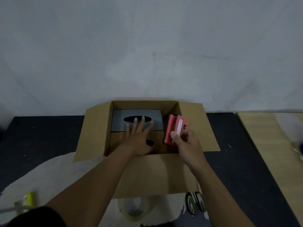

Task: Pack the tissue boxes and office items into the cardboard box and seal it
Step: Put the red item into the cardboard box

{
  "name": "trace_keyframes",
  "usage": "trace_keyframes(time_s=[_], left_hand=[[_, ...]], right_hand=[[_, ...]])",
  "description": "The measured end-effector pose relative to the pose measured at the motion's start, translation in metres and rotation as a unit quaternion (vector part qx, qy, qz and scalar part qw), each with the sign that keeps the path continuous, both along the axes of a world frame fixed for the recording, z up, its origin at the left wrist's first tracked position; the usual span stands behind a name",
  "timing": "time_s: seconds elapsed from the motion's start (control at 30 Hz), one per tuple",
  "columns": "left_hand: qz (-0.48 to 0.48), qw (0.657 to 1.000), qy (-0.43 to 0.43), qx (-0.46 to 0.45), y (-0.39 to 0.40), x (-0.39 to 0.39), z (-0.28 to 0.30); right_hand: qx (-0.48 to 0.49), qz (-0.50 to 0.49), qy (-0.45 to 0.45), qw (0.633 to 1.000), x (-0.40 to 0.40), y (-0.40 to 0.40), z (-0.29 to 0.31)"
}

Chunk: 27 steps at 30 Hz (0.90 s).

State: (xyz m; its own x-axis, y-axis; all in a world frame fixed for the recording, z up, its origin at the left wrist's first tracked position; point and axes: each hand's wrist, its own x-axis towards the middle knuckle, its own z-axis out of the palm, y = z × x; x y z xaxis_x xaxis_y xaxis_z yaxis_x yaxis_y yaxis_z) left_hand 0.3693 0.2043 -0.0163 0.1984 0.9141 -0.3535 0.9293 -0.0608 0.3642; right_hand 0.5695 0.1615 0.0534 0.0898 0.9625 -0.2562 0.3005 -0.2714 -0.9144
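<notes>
Pinching a pink hole punch [176, 129], right hand [185, 143] hovers; left hand [139, 136] fingers spread on grey tissue box [119, 122].

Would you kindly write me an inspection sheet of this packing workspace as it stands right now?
Surface: dark table; pale sheet at the near left.
Job's things: cardboard box open, flaps out; grey tissue box lies inside at the far side; red office item over the right part of the opening.
Clutter: tape roll and scissors near the front flap; yellow-green object, blurred.
Grippers: left hand flat on the tissue box, fingers straight; right hand grips the red item.
Cables: nothing seen.
Surroundings: grey wall behind; pale wooden panel to the right.
</notes>
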Motion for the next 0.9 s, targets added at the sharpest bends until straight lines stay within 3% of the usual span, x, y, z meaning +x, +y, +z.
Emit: trace_keyframes(time_s=[0.2,0.5,0.9], left_hand=[[-0.047,0.998,0.034,-0.007,0.012,-0.005,-0.024],[-0.036,0.999,-0.009,-0.001,0.014,-0.012,-0.031],[-0.031,0.998,-0.044,0.015,0.015,-0.021,-0.029]], right_hand=[[-0.070,0.072,-0.086,0.991,-0.003,0.047,-0.025],[-0.125,0.017,-0.182,0.975,-0.027,0.121,-0.051],[-0.086,-0.040,-0.181,0.979,-0.033,0.140,-0.063]])
